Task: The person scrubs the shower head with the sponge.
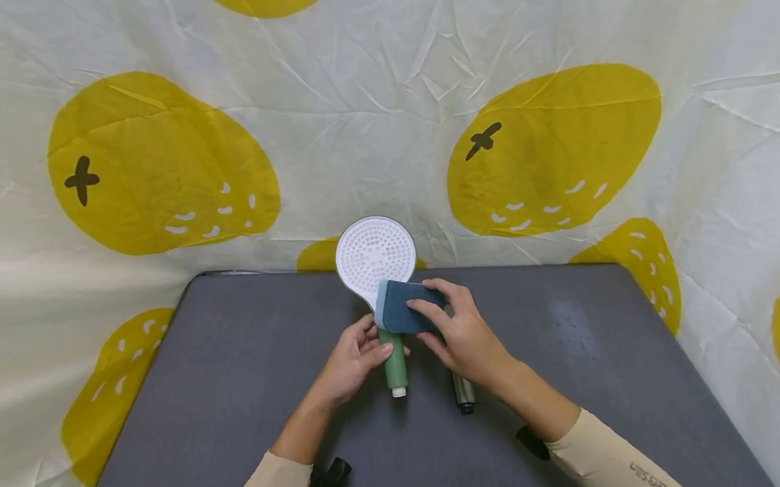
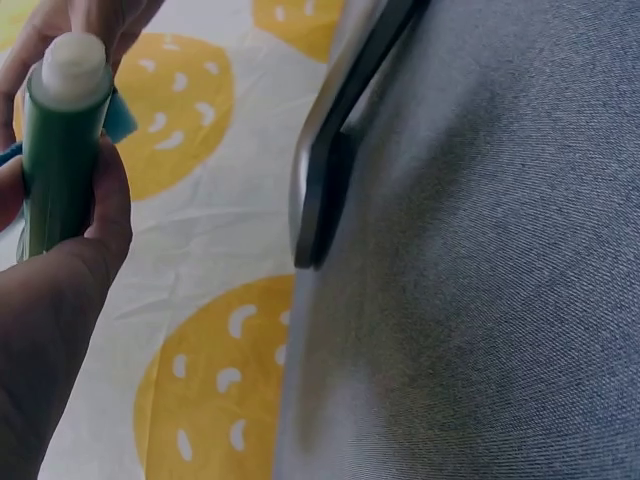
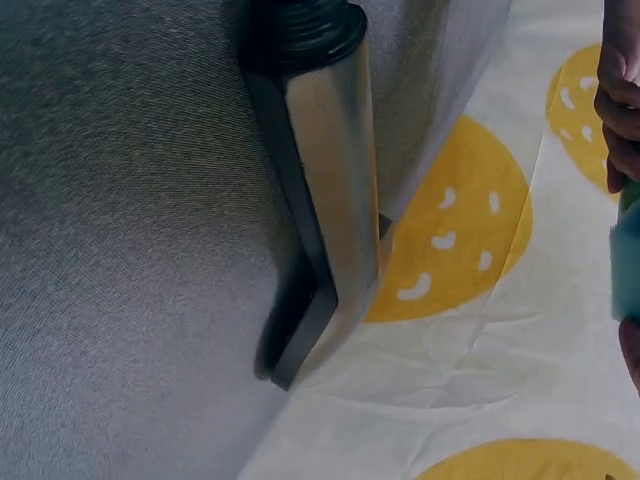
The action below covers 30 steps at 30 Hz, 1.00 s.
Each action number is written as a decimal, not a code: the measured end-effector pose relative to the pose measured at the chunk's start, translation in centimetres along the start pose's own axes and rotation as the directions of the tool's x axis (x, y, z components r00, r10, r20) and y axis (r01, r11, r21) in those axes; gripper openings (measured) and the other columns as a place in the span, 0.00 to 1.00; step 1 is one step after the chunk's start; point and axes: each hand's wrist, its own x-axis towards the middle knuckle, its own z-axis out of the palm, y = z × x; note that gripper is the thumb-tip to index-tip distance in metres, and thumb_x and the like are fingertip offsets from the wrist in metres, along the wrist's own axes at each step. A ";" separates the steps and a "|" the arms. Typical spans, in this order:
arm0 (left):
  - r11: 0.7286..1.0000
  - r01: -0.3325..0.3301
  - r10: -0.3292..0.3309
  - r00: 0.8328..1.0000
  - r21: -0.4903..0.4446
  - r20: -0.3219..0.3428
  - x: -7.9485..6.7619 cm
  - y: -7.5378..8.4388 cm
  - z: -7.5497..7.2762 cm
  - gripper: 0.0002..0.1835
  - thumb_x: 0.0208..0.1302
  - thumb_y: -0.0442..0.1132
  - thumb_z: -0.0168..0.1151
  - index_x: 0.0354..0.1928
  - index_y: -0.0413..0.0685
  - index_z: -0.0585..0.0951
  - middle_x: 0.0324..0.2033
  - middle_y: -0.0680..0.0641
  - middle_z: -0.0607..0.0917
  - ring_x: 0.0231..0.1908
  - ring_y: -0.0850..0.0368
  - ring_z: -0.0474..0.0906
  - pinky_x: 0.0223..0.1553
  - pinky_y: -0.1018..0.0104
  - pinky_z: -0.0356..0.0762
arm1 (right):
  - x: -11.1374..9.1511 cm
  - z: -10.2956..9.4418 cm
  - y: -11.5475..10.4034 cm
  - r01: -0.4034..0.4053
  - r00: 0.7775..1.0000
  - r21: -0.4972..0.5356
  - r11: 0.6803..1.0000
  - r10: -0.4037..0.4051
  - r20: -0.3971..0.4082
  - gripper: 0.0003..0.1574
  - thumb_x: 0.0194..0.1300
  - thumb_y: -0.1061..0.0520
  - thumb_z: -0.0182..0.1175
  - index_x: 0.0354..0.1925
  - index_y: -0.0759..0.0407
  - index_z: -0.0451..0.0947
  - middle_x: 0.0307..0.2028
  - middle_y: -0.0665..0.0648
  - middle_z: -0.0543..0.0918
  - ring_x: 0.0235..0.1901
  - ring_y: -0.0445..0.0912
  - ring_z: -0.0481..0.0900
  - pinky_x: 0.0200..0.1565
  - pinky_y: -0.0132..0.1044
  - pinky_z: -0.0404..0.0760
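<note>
In the head view my left hand (image 1: 350, 361) grips the green handle (image 1: 394, 362) of a shower head (image 1: 376, 255), whose round white spray face tilts up toward the camera. My right hand (image 1: 469, 335) holds a blue sponge (image 1: 403, 306) by its edges, and the sponge's lighter layer lies against the neck just above the handle. From the left wrist, the handle's white end cap (image 2: 73, 62) points at the camera, with the left thumb and fingers around the green part. Only a strip of the sponge (image 3: 627, 265) shows at the right wrist view's edge.
A second, silver-and-black shower head (image 3: 335, 160) lies on the grey table (image 1: 252, 401), its head mostly hidden under my right hand in the head view; its handle end (image 1: 464, 395) points toward me. A white cloth (image 1: 364, 148) with yellow fruit shapes hangs behind the table.
</note>
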 end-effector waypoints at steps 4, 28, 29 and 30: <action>1.000 0.020 -0.019 0.999 -0.022 0.042 -0.3 0.1 0.1 0.30 0.75 0.29 0.55 0.72 0.23 0.58 0.56 0.12 0.71 0.47 0.56 0.87 0.51 0.66 0.86 | 0.1 0.2 0.0 -0.022 0.999 0.025 0.999 0.023 -0.030 0.37 0.54 0.63 0.79 0.60 0.57 0.75 0.65 0.71 0.69 0.62 0.65 0.70 0.56 0.56 0.83; 0.988 0.116 -0.101 0.984 -0.099 0.144 -0.9 0.2 0.1 0.32 0.76 0.29 0.54 0.75 0.29 0.55 0.47 0.42 0.81 0.43 0.57 0.85 0.48 0.65 0.87 | -0.5 1.2 -1.6 -0.005 0.996 0.132 0.991 0.016 -0.082 0.30 0.64 0.61 0.73 0.60 0.60 0.73 0.65 0.73 0.66 0.64 0.65 0.68 0.56 0.56 0.85; 0.989 0.114 -0.099 0.984 -0.092 0.148 -0.9 0.2 0.1 0.31 0.76 0.28 0.54 0.75 0.28 0.55 0.47 0.42 0.81 0.43 0.57 0.85 0.48 0.65 0.87 | -0.7 1.2 -1.6 0.006 0.996 0.130 0.991 0.005 -0.085 0.27 0.68 0.58 0.70 0.61 0.60 0.73 0.65 0.73 0.66 0.64 0.65 0.68 0.56 0.56 0.85; 0.989 0.114 -0.099 0.983 -0.090 0.155 -0.9 0.2 0.1 0.31 0.76 0.28 0.53 0.75 0.28 0.55 0.47 0.42 0.81 0.43 0.57 0.85 0.49 0.65 0.87 | -0.8 1.2 -1.6 0.018 0.995 0.125 0.992 -0.006 -0.097 0.24 0.71 0.56 0.66 0.60 0.60 0.73 0.65 0.73 0.66 0.64 0.66 0.68 0.56 0.57 0.85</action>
